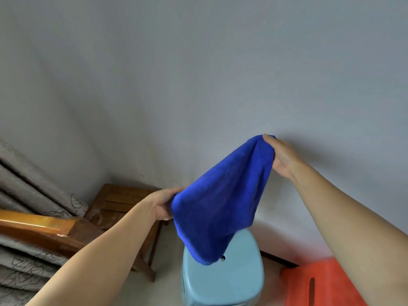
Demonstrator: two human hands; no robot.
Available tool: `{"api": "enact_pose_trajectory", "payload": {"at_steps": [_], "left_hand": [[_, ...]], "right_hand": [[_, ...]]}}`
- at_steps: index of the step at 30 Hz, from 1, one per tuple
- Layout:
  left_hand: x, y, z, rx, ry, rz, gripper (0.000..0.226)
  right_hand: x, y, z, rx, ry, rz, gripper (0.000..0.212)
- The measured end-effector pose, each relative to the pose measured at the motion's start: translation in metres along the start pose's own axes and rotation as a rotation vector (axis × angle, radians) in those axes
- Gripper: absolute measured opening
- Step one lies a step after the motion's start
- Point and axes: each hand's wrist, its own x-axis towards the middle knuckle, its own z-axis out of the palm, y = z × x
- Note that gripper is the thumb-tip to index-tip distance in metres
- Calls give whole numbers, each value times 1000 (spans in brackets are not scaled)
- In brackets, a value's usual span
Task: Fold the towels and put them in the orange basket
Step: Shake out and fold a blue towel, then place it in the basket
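A bright blue towel (220,199) hangs in the air between my two hands, stretched on a slant. My left hand (163,204) grips its lower left corner. My right hand (280,156) pinches the upper right corner, higher and farther out. The towel's loose bottom droops down over the top of a light blue plastic stool (223,281). The orange basket (313,283) sits at the bottom right, partly hidden by my right forearm; its inside is not visible.
A wooden stool (117,206) stands against the grey wall at left. A wooden bed frame (44,228) and patterned grey bedding (24,268) fill the lower left. Pale floor shows between the stools.
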Motion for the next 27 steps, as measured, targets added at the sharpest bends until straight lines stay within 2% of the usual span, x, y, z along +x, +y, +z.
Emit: {"api": "enact_pose_trajectory", "payload": {"at_steps": [3, 7, 11, 14, 16, 21, 24, 27], "left_hand": [[-2, 21, -8, -156, 36, 194, 21], [-12, 45, -14, -275, 83, 343, 18], [-17, 63, -18, -150, 205, 365, 9], [-16, 66, -22, -71, 289, 312, 13], [-15, 65, -25, -71, 339, 305, 6], [-5, 61, -29, -77, 458, 380, 17], [-13, 62, -21, -74, 340, 324, 11], [-29, 62, -14, -48, 77, 233, 26]], "right_hand": [[6, 2, -4, -17, 114, 43, 28], [6, 4, -13, -205, 153, 65, 14], [1, 6, -17, -237, 178, 62, 15], [-1, 8, -20, -204, 200, 67, 14], [-1, 9, -22, -187, 221, 65, 12], [-3, 10, -31, -221, 295, 48, 12], [-6, 11, -41, -219, 330, 44, 13], [-10, 12, -50, -145, 347, 33, 16]]}}
